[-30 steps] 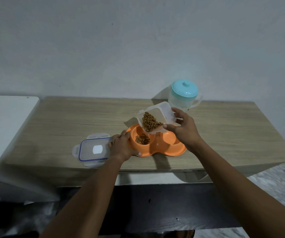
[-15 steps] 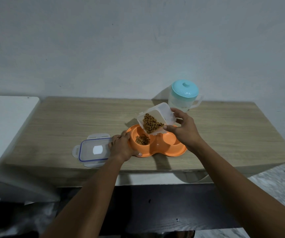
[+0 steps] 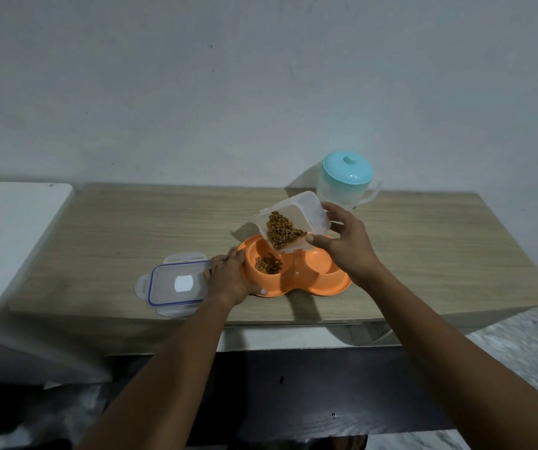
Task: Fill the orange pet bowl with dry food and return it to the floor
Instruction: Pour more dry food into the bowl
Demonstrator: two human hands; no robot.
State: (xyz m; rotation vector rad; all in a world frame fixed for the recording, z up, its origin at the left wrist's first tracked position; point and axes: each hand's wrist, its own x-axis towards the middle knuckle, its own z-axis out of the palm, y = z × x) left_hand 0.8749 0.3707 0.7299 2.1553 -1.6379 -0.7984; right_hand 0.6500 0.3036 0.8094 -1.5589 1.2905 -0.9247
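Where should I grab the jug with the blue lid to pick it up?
Take the jug by its handle, which sticks out on its right side. Come from the right; the hand holding the food box crowds the front.

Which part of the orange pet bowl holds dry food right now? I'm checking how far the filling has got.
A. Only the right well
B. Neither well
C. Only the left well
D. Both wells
C: in the orange pet bowl a small pile of dry food lies in the left well, while the right well shows bare orange; the rest is in the tilted clear container held by the right hand.
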